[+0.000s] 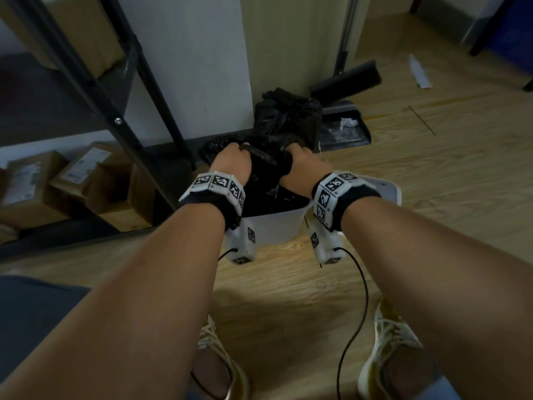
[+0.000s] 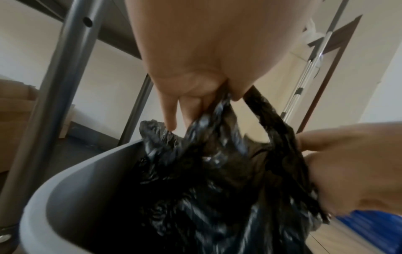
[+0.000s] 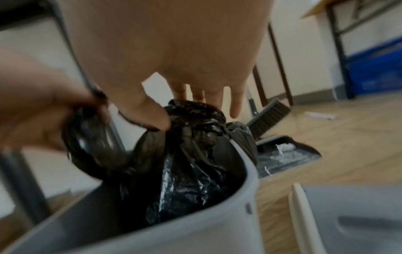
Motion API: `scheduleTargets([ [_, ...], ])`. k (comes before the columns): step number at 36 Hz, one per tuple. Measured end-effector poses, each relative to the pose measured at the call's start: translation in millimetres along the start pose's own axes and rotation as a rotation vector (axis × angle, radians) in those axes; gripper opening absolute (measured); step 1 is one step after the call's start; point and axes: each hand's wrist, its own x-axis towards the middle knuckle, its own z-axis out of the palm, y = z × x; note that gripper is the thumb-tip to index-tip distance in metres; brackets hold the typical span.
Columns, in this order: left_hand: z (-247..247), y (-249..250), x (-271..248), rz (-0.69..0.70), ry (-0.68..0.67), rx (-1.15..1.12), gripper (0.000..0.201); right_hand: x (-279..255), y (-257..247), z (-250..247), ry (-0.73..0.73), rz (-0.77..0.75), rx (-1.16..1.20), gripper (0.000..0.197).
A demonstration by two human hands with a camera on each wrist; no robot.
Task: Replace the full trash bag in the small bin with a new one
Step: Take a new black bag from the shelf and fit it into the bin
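Note:
A small grey-white bin [image 1: 277,223] stands on the wood floor in front of me. A black trash bag [image 1: 265,174] hangs into it, bunched at the top between my hands. My left hand [image 1: 230,163] grips the bag's left edge, fingers curled round a twisted strip [image 2: 219,110]. My right hand [image 1: 300,166] holds the right edge, its thumb pressing the plastic [image 3: 189,120] against the fingers. The bag [image 3: 189,171] lies loose inside the bin's rim [image 3: 245,171]. A tied, full black bag [image 1: 288,114] stands behind the bin by the wall.
The bin's lid [image 1: 383,189] lies on the floor just right of the bin. A dustpan [image 1: 343,131] and broom [image 1: 346,79] sit behind right. A black metal shelf frame [image 1: 115,111] with cardboard boxes [image 1: 72,180] stands left. My feet [image 1: 386,342] are below.

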Motion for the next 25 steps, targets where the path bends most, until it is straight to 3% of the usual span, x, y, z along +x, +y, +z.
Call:
scheduleTargets([
  [2, -1.1, 3.2, -2.7, 0.003, -0.01, -0.014, 0.048, -3.7, 3.2, 1.1, 0.016, -0.039, -0.087, 0.076],
  [4, -1.1, 4.0, -5.6, 0.021, -0.035, 0.001, 0.05, -5.5, 6.4, 1.5, 0.073, -0.058, -0.13, 0.074],
  [7, 1.0, 2.0, -9.1, 0.095, -0.096, 0.073, 0.046, -8.4, 10.3, 0.7, 0.216, -0.127, -0.145, 0.046],
  [11, 3.5, -3.3, -18.0, 0.191, -0.227, 0.299, 0.046, -12.9, 14.2, -1.1, 0.216, -0.18, -0.256, 0.027],
  [16, 10.8, -15.9, -29.9, 0.249, -0.309, 0.55, 0.036, -25.3, 24.2, 1.7, 0.148, -0.144, -0.262, 0.023],
  [21, 21.7, -25.4, -38.2, 0.3, -0.247, 0.71, 0.016, -41.5, 34.5, 6.9, 0.018, -0.031, -0.222, 0.028],
  [25, 25.2, -27.3, -38.9, 0.276, -0.217, 0.759, 0.016, -43.5, 35.2, 14.0, -0.158, 0.053, -0.203, 0.016],
])
